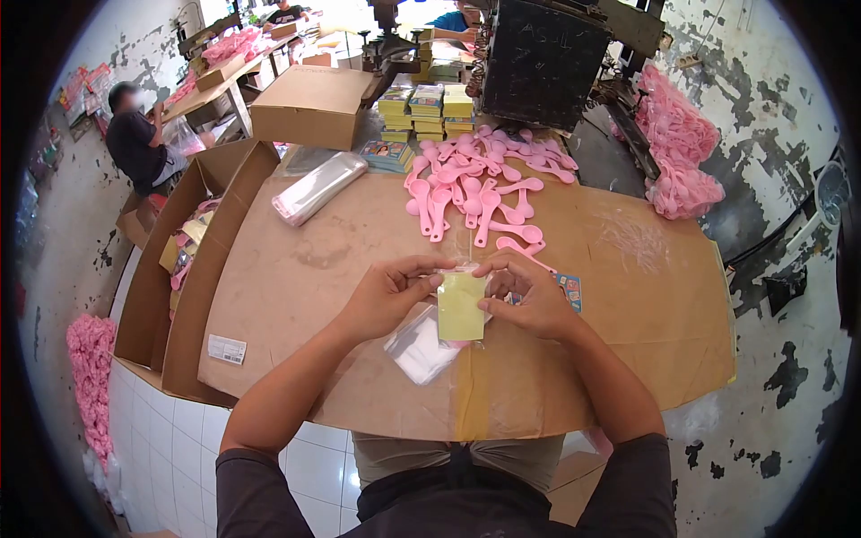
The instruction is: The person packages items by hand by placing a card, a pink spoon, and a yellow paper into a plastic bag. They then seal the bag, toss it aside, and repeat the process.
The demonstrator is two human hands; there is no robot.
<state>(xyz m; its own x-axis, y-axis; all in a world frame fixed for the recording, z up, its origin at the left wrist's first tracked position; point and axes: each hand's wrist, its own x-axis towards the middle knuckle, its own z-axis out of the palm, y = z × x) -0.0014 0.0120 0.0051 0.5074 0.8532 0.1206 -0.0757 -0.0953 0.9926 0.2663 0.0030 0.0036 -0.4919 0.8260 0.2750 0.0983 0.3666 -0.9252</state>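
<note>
**Dark sleeves framed a yellow card pinched at both sides**

The left hand had its thumb and forefinger nearly closed on the card's upper left; the right hand had its fingers curled in, gripping the right side. That two-sided hold seemed meant to keep the card and its clear wrapping flat and steady. The card faced the camera over the near middle of the surface, a sliver of pink below it. Clear bags lay just to its left, apparently for easy reach. Printed cards sat beside the right hand. Pink spoons spread loosely beyond, probably to leave working room while staying reachable.
</note>
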